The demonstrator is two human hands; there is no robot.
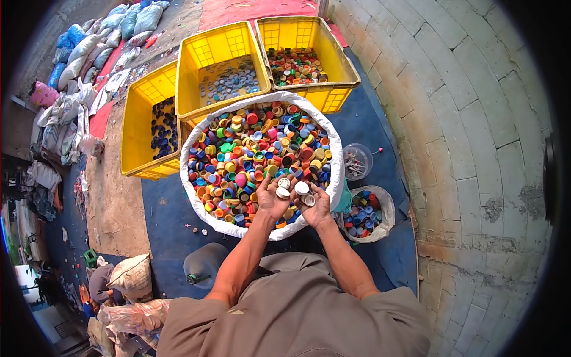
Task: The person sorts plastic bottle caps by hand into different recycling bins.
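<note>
A large round sack with a rolled white rim (pixel 188 172) is full of mixed coloured bottle caps (pixel 250 143). Over its near part, my left hand (pixel 272 199) lies palm up with white caps (pixel 283 193) on its fingers. Close beside it, my right hand (pixel 315 205) is also palm up and holds white caps (pixel 302 188). The fingers of both hands are loosely curled under the caps.
Three yellow crates (pixel 196 50) with sorted caps stand beyond the sack. At the right are a clear tub (pixel 358 162) and a smaller sack (pixel 386 217) of caps. A large bottle (pixel 205 265) lies at the near left. A block wall (pixel 476 143) rises at right.
</note>
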